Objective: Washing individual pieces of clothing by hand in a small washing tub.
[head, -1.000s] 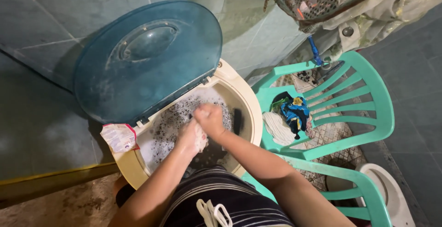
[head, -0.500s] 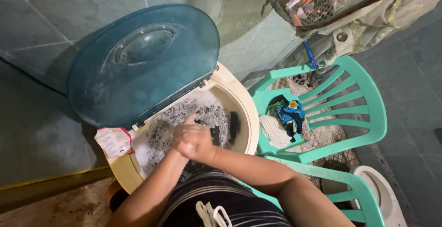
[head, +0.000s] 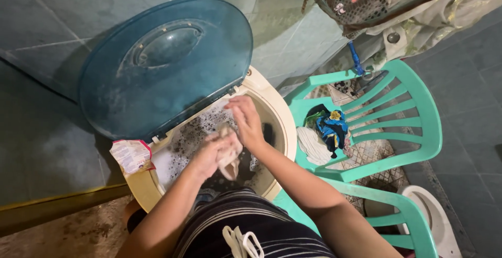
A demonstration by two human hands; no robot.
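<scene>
Cream wet cloth (head: 228, 156) hangs over the suds at the front rim of the round beige plastic washtub (head: 282, 127), bunched in the left hand (head: 212, 151) and rubbed by the flat right hand (head: 246, 119). Slick with soap, it could slip into the foam.

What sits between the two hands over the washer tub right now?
A pale wet cloth lies pressed between the left hand and the right hand, above the sudsy water in the cream tub. The head view shows it.

A single head-worn camera looks steeply down from close above onto an open washing tub (head: 272, 106) and a green chair (head: 418, 106) beside it.
</scene>
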